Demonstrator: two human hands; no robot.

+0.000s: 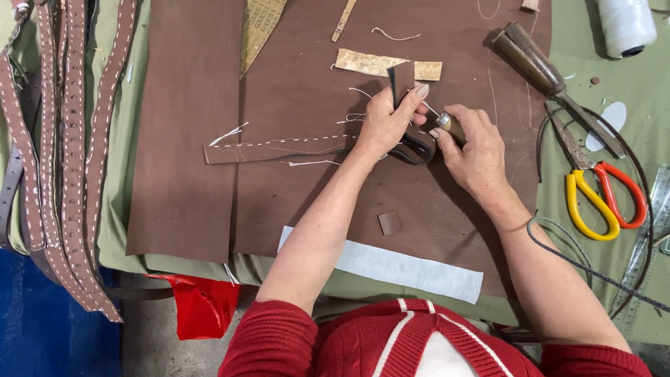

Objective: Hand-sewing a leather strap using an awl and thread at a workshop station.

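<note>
A brown leather strap (279,148) is pinched at its folded end by the left hand (387,122), over the brown sheet on the surface (614,98). An awl (447,124) is gripped by the right hand (474,143). White stitching is seen along most of the strap; the folded end appears left to sew.

Head view, steeply down, close

Leather workshop, stitched belts (70,153), scissors (604,192), thread spool (626,24)
</note>
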